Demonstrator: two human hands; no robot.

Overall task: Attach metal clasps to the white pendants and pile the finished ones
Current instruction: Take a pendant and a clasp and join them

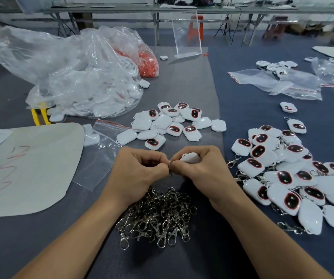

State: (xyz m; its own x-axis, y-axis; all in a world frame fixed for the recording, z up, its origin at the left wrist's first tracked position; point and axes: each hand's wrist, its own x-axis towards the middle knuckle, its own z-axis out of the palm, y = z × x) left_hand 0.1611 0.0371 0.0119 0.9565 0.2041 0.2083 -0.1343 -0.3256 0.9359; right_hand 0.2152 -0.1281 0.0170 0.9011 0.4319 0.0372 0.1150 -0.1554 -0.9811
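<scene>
My left hand pinches a small metal clasp ring at the table's middle. My right hand holds a white pendant in its curled fingers, with thumb and forefinger meeting the ring. A heap of loose metal clasps lies just below my hands. Bare white pendants with dark red-rimmed faces lie in a pile beyond my hands. At the right spreads a larger pile of pendants with clasps on them.
A big clear plastic bag of white parts and a bag of orange pieces stand at the back left. A white felt sheet lies at left, small zip bags at back right, an acrylic stand behind.
</scene>
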